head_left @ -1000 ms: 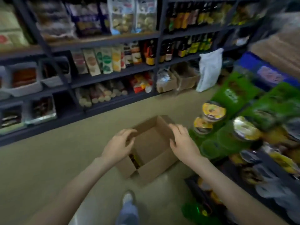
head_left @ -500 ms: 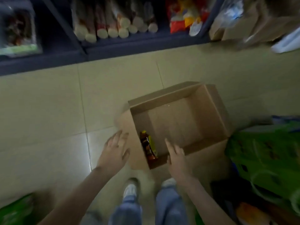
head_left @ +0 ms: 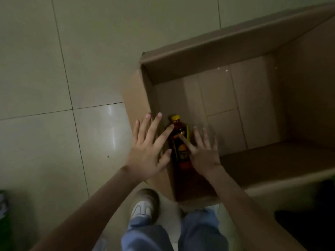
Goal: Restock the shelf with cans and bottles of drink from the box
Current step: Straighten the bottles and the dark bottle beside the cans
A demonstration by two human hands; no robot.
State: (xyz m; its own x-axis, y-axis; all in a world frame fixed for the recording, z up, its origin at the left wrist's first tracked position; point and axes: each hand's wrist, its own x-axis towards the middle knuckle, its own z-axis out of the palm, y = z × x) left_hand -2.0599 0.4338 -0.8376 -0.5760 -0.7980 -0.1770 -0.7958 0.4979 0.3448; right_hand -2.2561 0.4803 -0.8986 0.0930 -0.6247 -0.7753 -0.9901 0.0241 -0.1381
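Single head-worn view, aimed almost straight down; box (head_left: 217, 42) seen from close above, floor (head_left: 54, 69) framed at left, legs (head_left: 199, 230) at bottom edge.

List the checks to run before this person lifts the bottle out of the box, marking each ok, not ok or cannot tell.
1. Cardboard box open on top: ok.
2. Bottle within reach, lying by the box's left wall: ok.
3. Yellow cap on: ok.
4. Left hand gripping the bottle: not ok, fingers spread.
5. Right hand gripping it: not ok, fingers straight.
6. Cap sealed tight: cannot tell.
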